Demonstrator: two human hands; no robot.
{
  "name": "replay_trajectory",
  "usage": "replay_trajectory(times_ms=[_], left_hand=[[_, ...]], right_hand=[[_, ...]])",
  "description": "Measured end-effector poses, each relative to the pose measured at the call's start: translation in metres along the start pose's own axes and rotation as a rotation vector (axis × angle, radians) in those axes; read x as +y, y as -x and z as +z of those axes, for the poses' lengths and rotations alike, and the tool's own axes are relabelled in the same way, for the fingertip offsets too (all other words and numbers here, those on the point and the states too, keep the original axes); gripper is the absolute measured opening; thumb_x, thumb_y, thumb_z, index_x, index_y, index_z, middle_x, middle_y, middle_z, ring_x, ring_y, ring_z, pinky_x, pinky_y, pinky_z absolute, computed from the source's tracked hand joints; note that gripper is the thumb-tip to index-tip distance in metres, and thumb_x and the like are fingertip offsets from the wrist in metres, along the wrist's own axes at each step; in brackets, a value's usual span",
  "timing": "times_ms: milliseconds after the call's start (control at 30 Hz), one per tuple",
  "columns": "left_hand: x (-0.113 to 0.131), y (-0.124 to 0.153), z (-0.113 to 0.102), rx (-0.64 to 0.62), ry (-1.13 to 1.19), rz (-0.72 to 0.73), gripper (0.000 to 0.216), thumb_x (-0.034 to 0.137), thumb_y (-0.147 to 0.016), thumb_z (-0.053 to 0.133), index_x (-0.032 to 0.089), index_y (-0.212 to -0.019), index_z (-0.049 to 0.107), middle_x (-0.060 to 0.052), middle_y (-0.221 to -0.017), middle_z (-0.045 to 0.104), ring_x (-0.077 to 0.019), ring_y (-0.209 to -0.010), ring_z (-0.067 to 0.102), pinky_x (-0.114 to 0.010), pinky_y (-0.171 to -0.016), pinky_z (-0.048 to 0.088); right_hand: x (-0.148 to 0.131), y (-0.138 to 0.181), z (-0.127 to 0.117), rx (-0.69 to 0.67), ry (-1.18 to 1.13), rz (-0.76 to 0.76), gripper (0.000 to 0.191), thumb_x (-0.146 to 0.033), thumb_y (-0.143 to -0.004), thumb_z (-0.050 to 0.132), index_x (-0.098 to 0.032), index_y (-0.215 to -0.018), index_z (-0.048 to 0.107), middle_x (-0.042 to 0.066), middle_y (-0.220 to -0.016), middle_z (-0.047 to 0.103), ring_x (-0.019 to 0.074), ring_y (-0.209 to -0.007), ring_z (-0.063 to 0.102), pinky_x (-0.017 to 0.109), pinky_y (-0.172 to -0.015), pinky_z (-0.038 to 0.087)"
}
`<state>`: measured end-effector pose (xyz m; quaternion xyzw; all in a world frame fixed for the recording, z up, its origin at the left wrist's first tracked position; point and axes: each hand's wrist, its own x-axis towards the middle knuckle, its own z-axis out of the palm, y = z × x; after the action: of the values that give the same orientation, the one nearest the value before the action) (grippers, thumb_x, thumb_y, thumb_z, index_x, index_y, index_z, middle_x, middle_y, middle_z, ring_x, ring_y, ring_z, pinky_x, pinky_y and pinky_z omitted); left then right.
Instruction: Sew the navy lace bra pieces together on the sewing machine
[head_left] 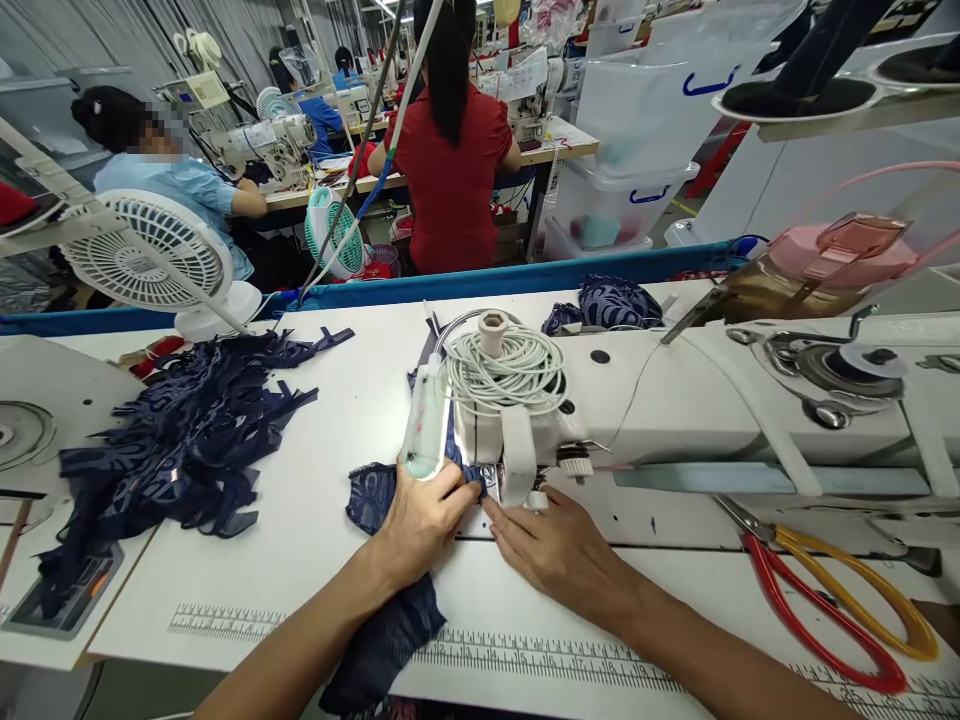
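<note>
My left hand [424,520] is closed, thumb and fingers pinching navy patterned fabric [394,635] just left of the presser foot [490,480]. Part of that fabric shows left of the wrist, and the rest passes under it to the table's front edge. Beside the presser foot, my right hand [551,550] lies flat with fingers stretched out, its fingertips close to the fabric's edge. The white sewing machine [652,370] stands over both hands. Its head partly covers the right fingers. A coil of pale cord [506,370] sits on top of it.
Navy fabric strips [187,430] are heaped at left, near a white fan [154,250]. Scissors with red and yellow handles [825,600] lie at right. A printed ruler [540,655] runs along the front edge. Another navy bundle [611,303] rests behind the machine. People sew beyond.
</note>
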<state>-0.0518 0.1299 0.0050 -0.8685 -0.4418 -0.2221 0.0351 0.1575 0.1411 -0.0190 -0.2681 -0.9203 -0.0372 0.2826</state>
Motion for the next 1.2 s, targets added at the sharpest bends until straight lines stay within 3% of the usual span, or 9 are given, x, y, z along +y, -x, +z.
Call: replay_trajectory(times_ms=[167,333,500,667,900,1200], left_hand=[[0.005,0.007,0.007,0.042,-0.007,-0.015,0.027,0.007,-0.088,0.051,0.017,-0.111,0.062,-0.005,-0.091,0.068,-0.0188,-0.092,0.062,-0.05,-0.102,0.033],[0.008,0.007,0.011,0.092,-0.067,-0.017,0.023,0.007,-0.088,0.052,0.017,-0.105,0.064,-0.005,-0.087,0.069,-0.0202,-0.093,0.063,-0.058,-0.107,0.029],[0.003,0.002,0.012,0.137,-0.082,-0.008,0.025,0.004,-0.087,0.05,0.019,-0.101,0.064,-0.002,-0.085,0.07,-0.0198,-0.091,0.063,-0.063,-0.108,0.026],[0.003,-0.003,0.008,0.086,-0.059,-0.051,0.024,0.006,-0.086,0.047,0.019,-0.096,0.064,-0.004,-0.085,0.069,-0.021,-0.088,0.062,-0.062,-0.107,0.027],[0.004,-0.008,0.006,-0.017,0.234,-0.362,0.018,0.02,-0.093,0.049,0.022,-0.086,0.065,0.0,-0.078,0.066,-0.02,-0.084,0.059,-0.048,-0.097,0.037],[-0.001,-0.01,0.006,-0.109,0.241,-0.425,0.02,0.019,-0.092,0.048,0.024,-0.088,0.067,-0.001,-0.094,0.067,-0.0234,-0.104,0.054,-0.062,-0.109,0.018]], right_hand=[[0.0,0.0,-0.002,-0.065,-0.069,0.058,0.028,-0.016,-0.095,0.048,-0.012,-0.118,0.063,-0.001,-0.056,0.056,0.0187,-0.068,0.057,0.035,-0.066,0.039],[0.001,-0.001,-0.003,-0.049,-0.075,0.052,0.031,-0.014,-0.093,0.05,-0.013,-0.122,0.061,0.002,-0.067,0.063,0.0192,-0.072,0.058,0.036,-0.07,0.04],[0.002,-0.007,-0.005,-0.064,-0.054,0.069,0.03,-0.012,-0.091,0.046,-0.011,-0.115,0.063,0.005,-0.073,0.064,0.0186,-0.068,0.057,0.035,-0.064,0.04],[0.004,-0.011,-0.006,-0.063,-0.046,0.084,0.028,-0.012,-0.091,0.048,-0.012,-0.114,0.064,0.005,-0.075,0.063,0.0189,-0.071,0.056,0.035,-0.067,0.041],[0.003,-0.005,-0.003,-0.076,-0.02,0.082,0.031,-0.013,-0.091,0.051,-0.015,-0.119,0.064,0.005,-0.072,0.065,0.0207,-0.075,0.058,0.037,-0.074,0.042],[0.004,-0.002,0.0,-0.11,-0.026,0.088,0.032,-0.013,-0.094,0.044,-0.013,-0.122,0.061,0.007,-0.076,0.07,0.0223,-0.082,0.06,0.038,-0.075,0.04]])
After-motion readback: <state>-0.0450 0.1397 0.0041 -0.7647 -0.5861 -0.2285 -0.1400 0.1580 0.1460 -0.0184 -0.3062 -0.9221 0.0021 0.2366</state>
